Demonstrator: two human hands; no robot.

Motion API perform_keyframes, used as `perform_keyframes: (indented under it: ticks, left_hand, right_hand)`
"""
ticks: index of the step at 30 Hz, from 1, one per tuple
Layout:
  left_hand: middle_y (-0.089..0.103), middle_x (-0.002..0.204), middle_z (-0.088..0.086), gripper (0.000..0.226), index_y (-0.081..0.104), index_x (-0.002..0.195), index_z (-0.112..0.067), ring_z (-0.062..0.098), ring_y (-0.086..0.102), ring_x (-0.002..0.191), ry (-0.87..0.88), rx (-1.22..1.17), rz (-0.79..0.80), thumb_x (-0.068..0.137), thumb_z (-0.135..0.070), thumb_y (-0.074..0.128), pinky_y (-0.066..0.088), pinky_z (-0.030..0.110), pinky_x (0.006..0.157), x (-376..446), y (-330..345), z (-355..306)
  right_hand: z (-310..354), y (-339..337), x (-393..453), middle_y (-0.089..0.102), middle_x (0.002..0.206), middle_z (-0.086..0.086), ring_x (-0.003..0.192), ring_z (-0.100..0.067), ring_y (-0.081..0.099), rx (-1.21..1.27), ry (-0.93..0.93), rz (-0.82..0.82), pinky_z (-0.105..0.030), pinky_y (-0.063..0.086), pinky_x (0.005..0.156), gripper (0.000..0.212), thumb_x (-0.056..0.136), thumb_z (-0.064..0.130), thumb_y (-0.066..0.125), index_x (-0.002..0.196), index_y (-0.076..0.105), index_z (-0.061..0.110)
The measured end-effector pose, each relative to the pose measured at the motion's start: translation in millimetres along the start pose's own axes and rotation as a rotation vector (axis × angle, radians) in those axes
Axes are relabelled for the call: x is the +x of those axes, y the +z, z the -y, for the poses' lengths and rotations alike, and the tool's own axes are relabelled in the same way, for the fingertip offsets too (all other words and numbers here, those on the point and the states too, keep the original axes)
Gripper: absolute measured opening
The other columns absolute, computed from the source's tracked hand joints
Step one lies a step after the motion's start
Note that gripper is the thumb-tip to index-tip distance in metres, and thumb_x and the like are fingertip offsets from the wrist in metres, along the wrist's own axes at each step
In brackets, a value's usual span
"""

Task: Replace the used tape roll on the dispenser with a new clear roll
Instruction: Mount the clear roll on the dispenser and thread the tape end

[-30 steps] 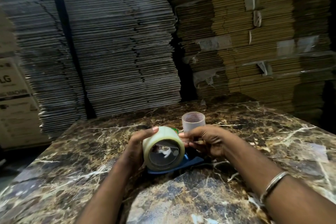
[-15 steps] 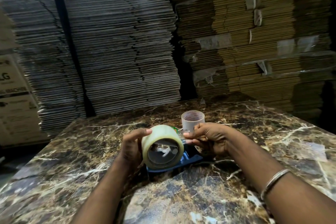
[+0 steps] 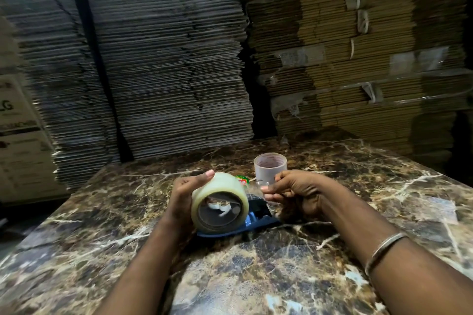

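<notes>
Tape roll (image 3: 219, 202), clear, full: we log it on the blue dispenser (image 3: 258, 220), its open core facing the camera, the dispenser lying on the marble-patterned tabletop (image 3: 358, 186) near the middle of the surface. Left hand (image 3: 183, 198): we note it wrapped around the roll's left side, thumb laid over the top of the roll, the other fingers hidden behind it. Right hand (image 3: 298, 193): fingers curled, thumb and forefinger pinching a loose clear strip of tape (image 3: 256, 188) that runs from the roll toward the hand, just above the dispenser's front end; we cannot tell exactly where the strip ends. Green and red label (image 3: 242, 179): a small patch visible just behind the roll, its lettering too small for us to read. Used core (image 3: 270, 168): a pale, translucent ring with no tape we can make out, standing upright on the tabletop just beyond the right hand, apart from the dispenser. Metal bangle (image 3: 384, 250): on the right wrist. Flattened cardboard sheets (image 3: 166, 59): tall stacks behind the table, grey on the left, brown on the right, some bound with clear wrap. Printed carton (image 3: 18, 140): at the far left edge, partly out of frame.
</notes>
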State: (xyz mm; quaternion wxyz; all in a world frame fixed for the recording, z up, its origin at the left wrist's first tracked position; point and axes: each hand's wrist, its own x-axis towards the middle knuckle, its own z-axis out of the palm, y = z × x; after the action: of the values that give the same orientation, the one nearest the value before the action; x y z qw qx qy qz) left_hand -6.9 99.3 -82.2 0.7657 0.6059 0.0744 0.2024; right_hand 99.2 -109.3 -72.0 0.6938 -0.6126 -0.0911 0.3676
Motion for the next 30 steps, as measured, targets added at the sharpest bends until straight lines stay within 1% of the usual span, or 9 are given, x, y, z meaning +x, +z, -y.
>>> perform_keyframes:
  ticks: [3,6,9,13,16,20,23,26,30]
  left_hand:
    - [0.067,0.064,0.023,0.034,0.074,0.069,0.005,0.031,0.066,0.053,-0.077,-0.096,0.077,0.063,-0.028,0.066,0.057,0.029,0.057,-2.2,-3.5,-3.4]
    - [0.067,0.051,0.014,0.038,0.074,0.055,0.001,0.025,0.066,0.045,-0.082,-0.168,0.091,0.072,-0.014,0.043,0.056,0.024,0.049,0.6,-9.5,0.3]
    - [0.071,0.063,0.019,0.033,0.076,0.071,0.002,0.031,0.068,0.055,-0.071,-0.157,0.061,0.058,-0.026,0.066,0.056,0.031,0.060,0.6,-10.8,-0.9]
    - [0.071,0.070,0.021,0.079,0.069,0.095,0.007,0.034,0.066,0.061,-0.089,-0.155,0.022,0.029,-0.031,0.086,0.054,0.035,0.067,0.9,-12.4,0.1]
    - [0.070,0.062,0.020,0.037,0.073,0.082,0.005,0.031,0.068,0.052,-0.137,-0.174,0.040,0.068,-0.028,0.068,0.059,0.033,0.054,-5.3,-9.3,-6.7]
    - [0.068,0.053,0.015,0.043,0.074,0.065,0.000,0.026,0.066,0.043,-0.171,-0.153,0.049,0.089,-0.018,0.043,0.055,0.026,0.044,-9.3,-8.6,-10.1]
    - [0.069,0.055,0.013,0.026,0.076,0.061,-0.003,0.025,0.067,0.048,-0.135,-0.185,0.053,0.057,-0.027,0.065,0.058,0.027,0.051,-15.6,-5.6,-15.3]
    - [0.067,0.049,0.009,0.046,0.073,0.051,-0.004,0.021,0.065,0.043,-0.102,-0.213,0.098,0.014,-0.029,0.081,0.055,0.022,0.045,-18.1,-5.4,-15.2]
    - [0.064,0.044,0.009,0.051,0.070,0.045,-0.001,0.021,0.063,0.038,-0.129,-0.231,0.068,0.003,-0.026,0.084,0.053,0.022,0.042,-18.7,-2.9,-18.1]
  right_hand:
    - [-1.7,-2.1,3.7,0.071,0.068,-0.016,0.058,-0.020,0.073,-0.010,-0.027,-0.021,-0.023,0.059,0.056,0.030,0.079,-0.015,0.067,0.072,0.049,0.008]
    - [-3.8,-2.9,3.8,0.072,0.071,-0.018,0.060,-0.023,0.074,-0.023,-0.037,-0.027,-0.027,0.060,0.051,0.034,0.078,-0.015,0.069,0.079,0.047,0.011]
    - [-5.8,-3.0,6.5,0.071,0.074,-0.020,0.060,-0.024,0.074,-0.032,-0.037,-0.040,-0.025,0.059,0.047,0.034,0.080,-0.016,0.066,0.081,0.046,0.012]
    - [-6.9,-1.2,7.7,0.068,0.079,-0.023,0.056,-0.025,0.073,0.000,-0.046,-0.053,-0.025,0.059,0.045,0.035,0.083,-0.021,0.060,0.077,0.046,0.010]
    - [-6.6,-3.3,6.8,0.069,0.076,-0.023,0.057,-0.026,0.074,0.024,-0.061,-0.047,-0.024,0.057,0.043,0.036,0.082,-0.021,0.060,0.075,0.045,0.010]
    - [-7.7,-4.1,6.7,0.071,0.067,-0.020,0.056,-0.025,0.073,0.014,-0.045,-0.040,-0.023,0.055,0.041,0.033,0.083,-0.021,0.059,0.078,0.047,0.010]
    - [-7.8,-5.2,6.9,0.071,0.063,-0.017,0.054,-0.023,0.072,0.016,-0.044,-0.038,-0.022,0.056,0.042,0.035,0.082,-0.020,0.060,0.080,0.046,0.012]
    - [-6.3,-5.9,6.3,0.070,0.062,-0.016,0.052,-0.020,0.071,0.005,-0.041,-0.040,-0.021,0.057,0.046,0.033,0.084,-0.020,0.058,0.076,0.046,0.011]
    - [-6.8,-6.1,7.4,0.070,0.061,-0.015,0.051,-0.018,0.071,0.008,-0.030,-0.018,-0.019,0.055,0.042,0.033,0.084,-0.018,0.058,0.072,0.046,0.010]
